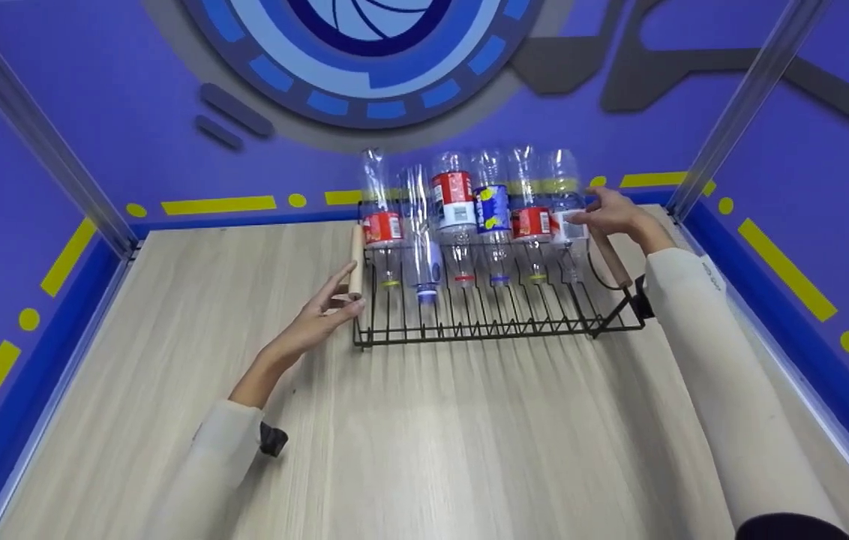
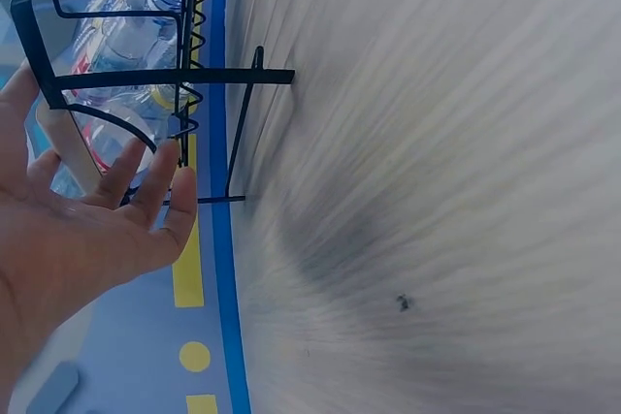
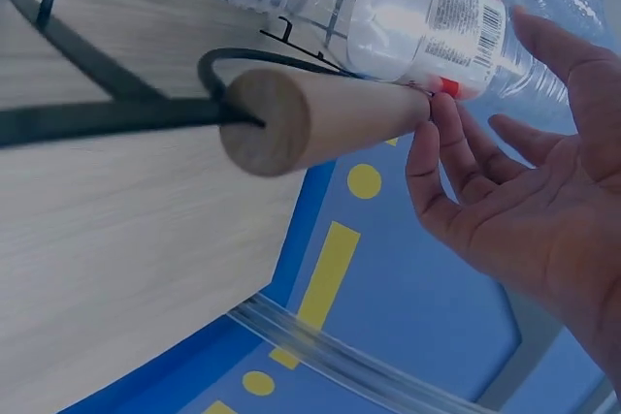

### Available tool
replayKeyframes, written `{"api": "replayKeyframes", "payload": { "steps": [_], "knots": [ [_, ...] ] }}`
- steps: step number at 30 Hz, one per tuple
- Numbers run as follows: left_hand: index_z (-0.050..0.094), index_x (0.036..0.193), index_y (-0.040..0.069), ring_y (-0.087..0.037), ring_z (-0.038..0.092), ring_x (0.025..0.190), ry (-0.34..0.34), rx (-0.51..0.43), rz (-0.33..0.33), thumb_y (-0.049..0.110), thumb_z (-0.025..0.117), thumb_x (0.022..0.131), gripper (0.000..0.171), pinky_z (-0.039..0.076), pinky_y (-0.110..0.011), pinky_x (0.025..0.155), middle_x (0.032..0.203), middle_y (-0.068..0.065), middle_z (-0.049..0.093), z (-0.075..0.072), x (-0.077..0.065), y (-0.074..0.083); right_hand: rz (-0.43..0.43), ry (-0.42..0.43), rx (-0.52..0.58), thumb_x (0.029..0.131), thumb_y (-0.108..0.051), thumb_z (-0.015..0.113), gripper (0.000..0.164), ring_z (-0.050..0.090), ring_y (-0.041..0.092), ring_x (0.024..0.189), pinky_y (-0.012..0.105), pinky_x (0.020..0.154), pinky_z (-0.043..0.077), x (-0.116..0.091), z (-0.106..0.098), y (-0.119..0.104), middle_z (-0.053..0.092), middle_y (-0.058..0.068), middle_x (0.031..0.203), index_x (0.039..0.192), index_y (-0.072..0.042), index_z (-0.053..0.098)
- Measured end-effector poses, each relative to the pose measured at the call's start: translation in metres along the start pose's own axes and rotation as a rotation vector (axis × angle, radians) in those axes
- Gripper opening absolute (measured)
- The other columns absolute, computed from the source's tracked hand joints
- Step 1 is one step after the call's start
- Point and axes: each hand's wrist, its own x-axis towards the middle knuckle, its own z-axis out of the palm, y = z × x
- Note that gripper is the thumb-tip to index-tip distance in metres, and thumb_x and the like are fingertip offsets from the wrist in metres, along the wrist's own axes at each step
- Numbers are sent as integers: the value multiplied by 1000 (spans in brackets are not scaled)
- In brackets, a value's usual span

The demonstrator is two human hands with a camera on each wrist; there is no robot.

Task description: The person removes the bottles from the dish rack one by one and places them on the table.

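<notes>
The left hand [image 1: 322, 311] has its thumb and fingers spread apart about the left wooden handle [image 1: 356, 255] – how firmly they touch it, I cannot tell. The right hand [image 1: 616, 214] is also loosely spread, its lower fingertips touching the far end of the right wooden handle [image 1: 610, 259], its thumb close by the rightmost bottle [image 1: 565, 223], which bears a white label. Both handles belong to a black wire rack [image 1: 361, 343], where six clear plastic bottles lie side by side, necks toward the person. From the left come a red-labelled bottle [image 1: 382, 227], a slanted bottle with a blue cap [image 1: 427, 293], a red-and-white-labelled one, a blue-labelled one, another with red – then the rightmost. The rack stands on a wood-grain table [image 1: 409, 435] near the purple back wall [image 1: 117, 135].
</notes>
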Motion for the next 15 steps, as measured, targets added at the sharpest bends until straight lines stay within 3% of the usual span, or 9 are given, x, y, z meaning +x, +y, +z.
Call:
{"api": "replayKeyframes", "payload": {
  "steps": [6, 15],
  "knots": [
    [18, 163, 40, -37, 42, 139, -13, -19, -10, 34, 57, 105, 70, 37, -65, 112, 159, -15, 34, 1, 0, 2, 44, -55, -14, 101, -31, 61, 92, 24, 54, 148, 62, 121, 26, 5, 0, -4, 23, 40, 159, 160, 9, 3],
    [17, 163, 40, -37, 43, 138, -12, -23, -9, 33, 57, 105, 70, 37, -65, 112, 157, -15, 36, 0, -2, 2, 65, -25, -88, 96, -32, 70, 98, 30, 55, 144, 61, 120, 29, 12, 7, -10, 27, 40, 156, 159, 9, 9]
  ]
}}
